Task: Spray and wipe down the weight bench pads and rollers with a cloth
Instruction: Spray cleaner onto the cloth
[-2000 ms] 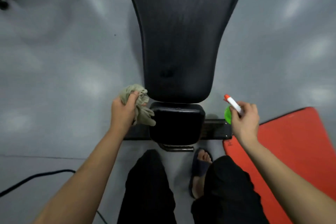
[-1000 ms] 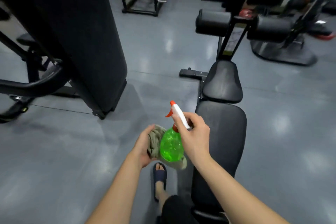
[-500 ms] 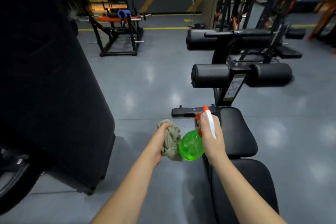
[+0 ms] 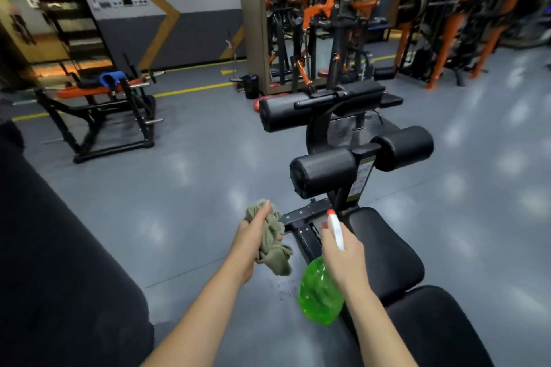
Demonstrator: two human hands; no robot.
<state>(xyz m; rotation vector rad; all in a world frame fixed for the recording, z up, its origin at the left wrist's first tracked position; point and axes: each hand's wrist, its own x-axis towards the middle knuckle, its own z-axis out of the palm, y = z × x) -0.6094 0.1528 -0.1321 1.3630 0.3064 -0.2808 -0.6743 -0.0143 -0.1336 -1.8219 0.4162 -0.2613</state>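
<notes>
A black weight bench stands ahead on the right, its seat pad (image 4: 384, 250) nearest, with a lower pair of black rollers (image 4: 323, 171) and an upper roller (image 4: 286, 112) on the post beyond. My left hand (image 4: 253, 240) grips a crumpled grey-green cloth (image 4: 272, 243) over the floor, left of the seat. My right hand (image 4: 343, 256) holds a green spray bottle (image 4: 320, 292) by its white, orange-tipped head, the nozzle pointing toward the rollers. The bottle hangs beside the seat pad's left edge.
A large black pad (image 4: 59, 262) fills the lower left. Another bench with an orange pad (image 4: 98, 110) stands at the back left. Orange and black machines (image 4: 447, 18) line the back and right. Grey floor (image 4: 193, 182) lies between them.
The view has turned away from the first bench's seat and risen toward this bench's rollers. Both hands moved forward together, and the cloth and bottle stay held.
</notes>
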